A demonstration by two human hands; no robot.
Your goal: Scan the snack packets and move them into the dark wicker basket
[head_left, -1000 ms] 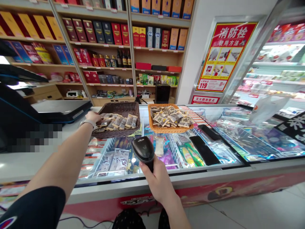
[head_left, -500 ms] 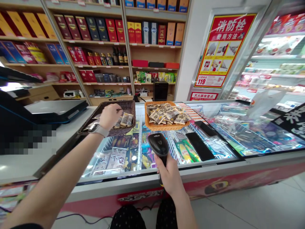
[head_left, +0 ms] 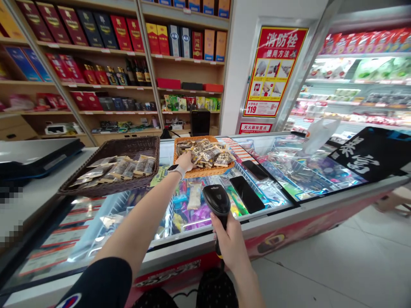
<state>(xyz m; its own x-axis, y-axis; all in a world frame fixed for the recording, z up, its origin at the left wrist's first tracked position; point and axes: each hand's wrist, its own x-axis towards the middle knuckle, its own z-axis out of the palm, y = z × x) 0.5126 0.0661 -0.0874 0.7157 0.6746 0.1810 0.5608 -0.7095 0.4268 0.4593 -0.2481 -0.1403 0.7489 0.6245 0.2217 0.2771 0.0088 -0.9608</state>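
My right hand (head_left: 229,237) is wrapped round the handle of a black barcode scanner (head_left: 217,199), held upright above the front edge of the freezer. My left hand (head_left: 185,161), with a watch at its wrist, reaches over the near left rim of an orange wicker basket (head_left: 205,173). Its fingertips are at the small snack packets (head_left: 210,154) inside; the back of the hand hides most of the fingers, so their grip is unclear. To the left stands a dark brown wicker basket (head_left: 128,147) with several similar packets (head_left: 128,167) in it.
Two black phones (head_left: 247,194) lie on the glass freezer top (head_left: 272,188), right of the scanner. A clear plastic bag (head_left: 316,139) and a black sign (head_left: 362,156) are further right. A scale (head_left: 38,154) stands on the left counter. Shelves of boxes (head_left: 183,40) line the back wall.
My left hand has moved right, from the brown basket to the orange one. The view has turned to the right. My right hand keeps hold of the barcode scanner.
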